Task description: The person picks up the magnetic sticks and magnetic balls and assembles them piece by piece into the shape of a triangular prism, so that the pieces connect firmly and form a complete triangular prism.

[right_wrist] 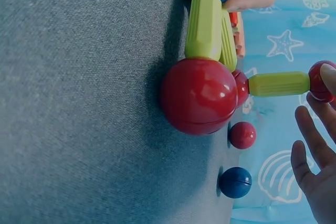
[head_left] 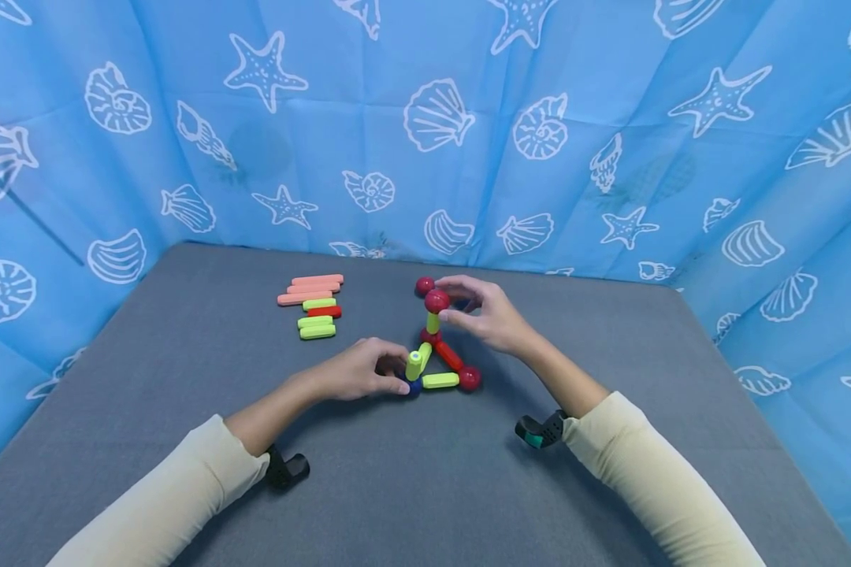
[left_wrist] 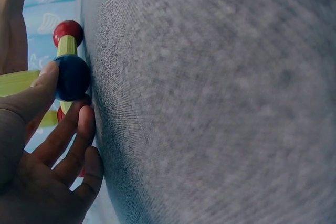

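Observation:
A small frame of rods and balls (head_left: 440,362) stands mid-table: a flat triangle with a blue ball (head_left: 413,387) and two red corner balls (head_left: 470,378). From the back corner a green rod (head_left: 432,323) rises to a red ball (head_left: 436,300). My right hand (head_left: 457,303) pinches that top ball (right_wrist: 321,81). My left hand (head_left: 397,374) grips a tilted green rod (head_left: 414,365) standing on the blue ball (left_wrist: 71,77), and its thumb (left_wrist: 47,77) rests against the ball.
Loose pink, green and red rods (head_left: 314,304) lie in a group at the back left. A spare red ball (head_left: 424,285) and a blue ball (right_wrist: 235,182) sit behind the frame. A blue shell-print curtain (head_left: 425,118) walls the grey table (head_left: 425,488).

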### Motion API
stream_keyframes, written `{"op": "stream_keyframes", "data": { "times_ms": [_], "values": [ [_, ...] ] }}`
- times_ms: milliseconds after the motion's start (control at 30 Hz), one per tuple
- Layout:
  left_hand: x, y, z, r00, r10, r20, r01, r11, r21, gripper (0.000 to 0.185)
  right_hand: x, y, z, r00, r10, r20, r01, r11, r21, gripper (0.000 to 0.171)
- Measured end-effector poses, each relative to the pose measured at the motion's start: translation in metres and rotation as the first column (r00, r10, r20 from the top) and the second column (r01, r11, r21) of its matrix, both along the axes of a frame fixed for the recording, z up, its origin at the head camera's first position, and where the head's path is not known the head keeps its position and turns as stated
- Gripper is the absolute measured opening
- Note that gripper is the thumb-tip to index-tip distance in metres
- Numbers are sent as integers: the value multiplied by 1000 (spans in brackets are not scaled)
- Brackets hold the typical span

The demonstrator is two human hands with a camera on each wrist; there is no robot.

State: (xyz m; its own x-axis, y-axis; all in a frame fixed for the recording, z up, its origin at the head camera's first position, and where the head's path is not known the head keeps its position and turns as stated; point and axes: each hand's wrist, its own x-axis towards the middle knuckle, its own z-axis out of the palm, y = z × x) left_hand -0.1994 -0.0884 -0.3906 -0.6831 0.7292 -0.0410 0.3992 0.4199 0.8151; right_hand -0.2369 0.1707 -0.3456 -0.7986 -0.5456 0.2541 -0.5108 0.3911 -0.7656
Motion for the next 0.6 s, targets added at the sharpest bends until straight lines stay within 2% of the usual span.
{"op": "stream_keyframes", "data": {
  "times_ms": [133, 233, 367, 433, 500, 600],
  "values": [
    [0, 0, 0, 1000, 0, 3, 0, 1000, 1, 28, -1, 1, 1, 1000, 21, 12, -21, 1000, -12, 49],
    [0, 1, 0, 1000, 1, 8, -1, 1000, 1, 28, -5, 6, 1, 999, 27, 34, -25, 998, -58, 51],
    [0, 2, 1, 1000, 10, 5, -10, 1000, -10, 27, -17, 13, -4, 997, -59, 48, 65, 990, -125, 43],
    [0, 2, 1, 1000, 14, 0, -14, 1000, -19, 27, -25, 16, -10, 989, -137, 47, 141, 985, -102, 40],
    [0, 2, 1, 1000, 17, -1, -17, 1000, -24, 26, -33, 18, -19, 977, -207, 39, 209, 977, -33, 42],
    [1, 2, 1, 1000, 20, -1, -20, 1000, -22, 25, -44, 19, -30, 964, -265, 35, 261, 962, 83, 50]
  ]
}}
